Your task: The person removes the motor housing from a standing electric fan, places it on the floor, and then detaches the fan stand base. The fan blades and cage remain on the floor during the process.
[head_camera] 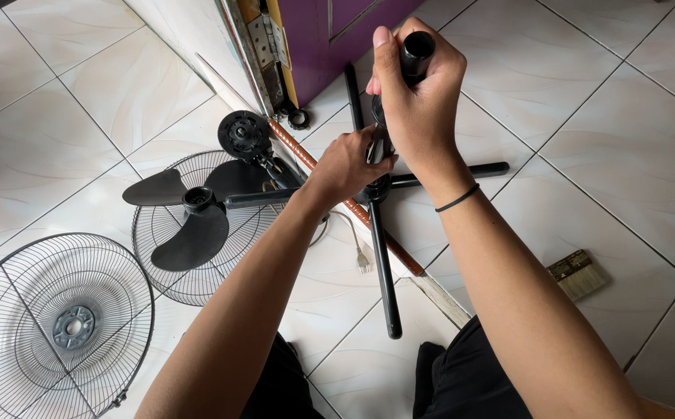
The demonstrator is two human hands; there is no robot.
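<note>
Hands [419,93] grip black fan stand pole [413,54].

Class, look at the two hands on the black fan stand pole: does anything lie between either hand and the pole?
Nothing visible does. The right hand is wrapped around the top of the black pole, and the left hand grips it lower, just above the cross-shaped base. Both touch it directly.

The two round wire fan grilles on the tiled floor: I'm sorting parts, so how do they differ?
The wire grille at lower left lies bare, showing a grey hub plate at its centre; the wire grille beside it has the black three-blade fan propeller lying on it. The lower-left one is cut by the picture's edge; the other shows whole. Both are round, metal and flat on the floor.
</note>
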